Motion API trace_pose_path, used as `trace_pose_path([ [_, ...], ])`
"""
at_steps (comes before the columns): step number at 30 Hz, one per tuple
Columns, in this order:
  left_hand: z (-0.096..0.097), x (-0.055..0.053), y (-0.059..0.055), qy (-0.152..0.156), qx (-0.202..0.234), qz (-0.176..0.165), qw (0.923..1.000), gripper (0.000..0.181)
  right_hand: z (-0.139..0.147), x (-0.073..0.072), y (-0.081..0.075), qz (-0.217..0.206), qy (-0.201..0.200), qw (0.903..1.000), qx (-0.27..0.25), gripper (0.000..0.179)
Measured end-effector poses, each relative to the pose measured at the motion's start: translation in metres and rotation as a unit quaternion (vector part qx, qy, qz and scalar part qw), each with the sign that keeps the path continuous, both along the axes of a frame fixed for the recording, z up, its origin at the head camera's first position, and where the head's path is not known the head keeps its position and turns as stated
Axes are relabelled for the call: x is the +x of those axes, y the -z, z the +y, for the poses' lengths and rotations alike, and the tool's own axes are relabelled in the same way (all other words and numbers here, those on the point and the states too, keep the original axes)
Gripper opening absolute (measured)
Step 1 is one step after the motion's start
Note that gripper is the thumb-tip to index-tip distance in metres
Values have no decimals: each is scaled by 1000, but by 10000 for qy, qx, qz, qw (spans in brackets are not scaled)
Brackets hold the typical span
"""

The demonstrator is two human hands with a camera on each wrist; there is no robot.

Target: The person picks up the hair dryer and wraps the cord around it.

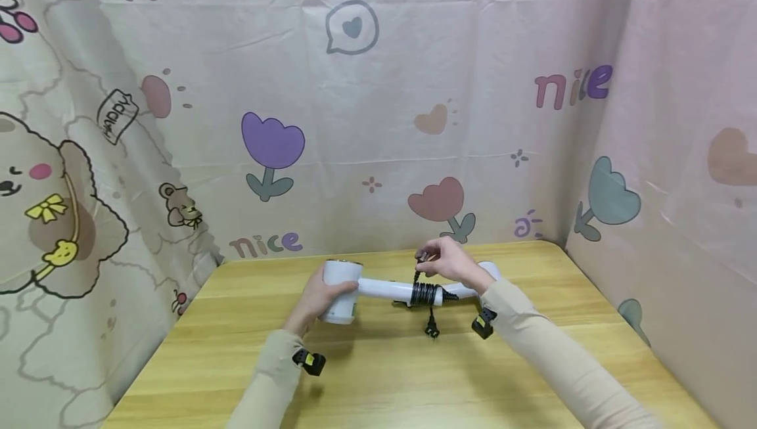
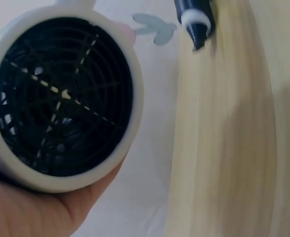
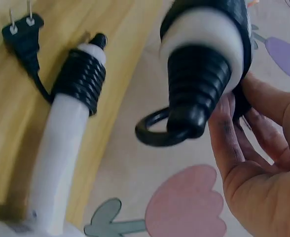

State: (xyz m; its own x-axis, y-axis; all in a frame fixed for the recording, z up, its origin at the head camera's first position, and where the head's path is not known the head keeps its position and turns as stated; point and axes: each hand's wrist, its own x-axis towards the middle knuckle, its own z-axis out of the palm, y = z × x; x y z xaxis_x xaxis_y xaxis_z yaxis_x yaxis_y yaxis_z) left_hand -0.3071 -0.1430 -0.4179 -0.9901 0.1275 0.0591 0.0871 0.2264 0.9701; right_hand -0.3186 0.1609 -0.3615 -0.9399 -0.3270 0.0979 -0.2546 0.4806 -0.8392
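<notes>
My left hand [image 1: 313,297] grips the white barrel of a hair dryer [image 1: 342,288], thumb across its side. In the left wrist view its round black grille [image 2: 66,96] faces the camera. Its handle points right, with black cord [image 1: 423,294] wound in tight coils near the handle's end. Above those coils, my right hand [image 1: 446,261] pinches the plug end of the cord between thumb and fingers. A second white hair dryer [image 3: 58,158] lies on the table behind, partly hidden by my right forearm in the head view. Its cord is coiled round its handle.
The second dryer's two-pin plug [image 1: 432,330] lies on the wooden table [image 1: 378,376], in front of the handles. A patterned cloth [image 1: 355,120] hangs behind the table and along both sides.
</notes>
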Motion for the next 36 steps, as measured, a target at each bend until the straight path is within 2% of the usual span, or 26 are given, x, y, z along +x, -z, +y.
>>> trace_pose_path([
  [3,-9,-1,1,-84,-110,-28,9999,70,-11,-1,8,186,95,9997,91,21],
  [5,-16,-2,1,-150,-196,-128,9996,77,-18,-1,12,353,68,9990,264,21],
  [10,-38,-3,-2,-232,-560,-268,9978,90,-38,0,19,801,-203,9947,616,24],
  [15,-57,-5,-4,-166,-842,-178,9962,79,-55,5,28,977,-351,9911,833,24],
  [18,-67,-6,-3,-311,-1090,-36,9935,87,-65,8,35,1093,-450,9891,876,23],
  [22,-81,-7,1,-597,-1318,41,9895,100,-81,10,43,1079,-479,9900,777,26],
  [25,-93,-6,5,-795,-1298,28,9883,96,-93,10,47,994,-383,9927,568,27],
  [28,-100,-3,8,-997,-1204,-15,9877,90,-106,8,50,1084,-201,9927,491,25],
  [32,-106,3,13,-1179,-1090,-163,9869,88,-121,5,57,1172,-42,9914,583,23],
  [36,-114,3,17,-1283,-1249,-188,9837,95,-132,7,68,864,-86,9951,475,25],
])
